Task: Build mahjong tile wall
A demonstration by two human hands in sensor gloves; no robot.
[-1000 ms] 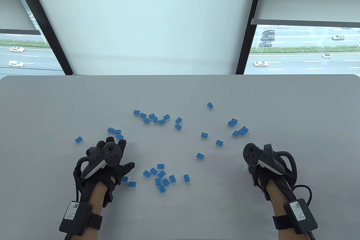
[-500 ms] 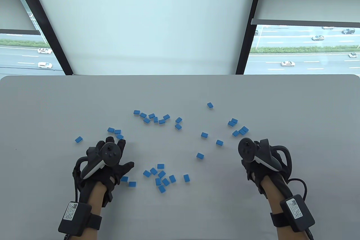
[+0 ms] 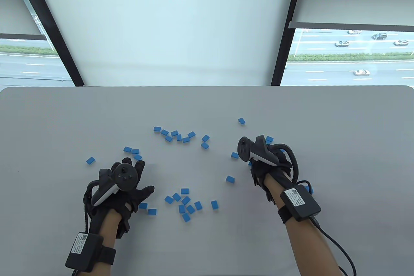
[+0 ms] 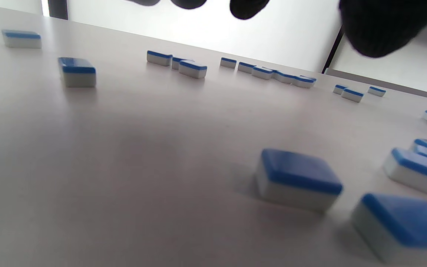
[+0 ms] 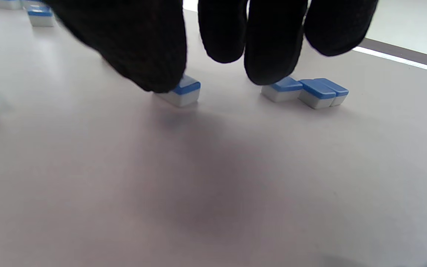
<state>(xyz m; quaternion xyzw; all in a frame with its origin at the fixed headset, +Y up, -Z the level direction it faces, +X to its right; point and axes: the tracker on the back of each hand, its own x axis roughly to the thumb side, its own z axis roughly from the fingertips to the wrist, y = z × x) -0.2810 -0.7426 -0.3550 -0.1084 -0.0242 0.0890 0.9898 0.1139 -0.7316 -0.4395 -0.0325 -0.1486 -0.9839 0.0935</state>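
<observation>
Meanwhile the right hand (image 3: 270, 167) hangs over the bench (image 3: 339, 120), fingers (image 5: 272, 48) apart and hooked down, holding none of the scattered blue tiles (image 3: 186, 203), while the left hand (image 3: 124, 188) lies splayed beside them.

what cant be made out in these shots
- Tile faces: every mahjong tile lies blue back up, so no markings show in any view.
- Right hand contact: in the table view the tracker covers its fingers; in the right wrist view the thumb overlaps one tile, touch unclear.
- Left hand: only fingertips enter the left wrist view, cut by the top edge.
</observation>
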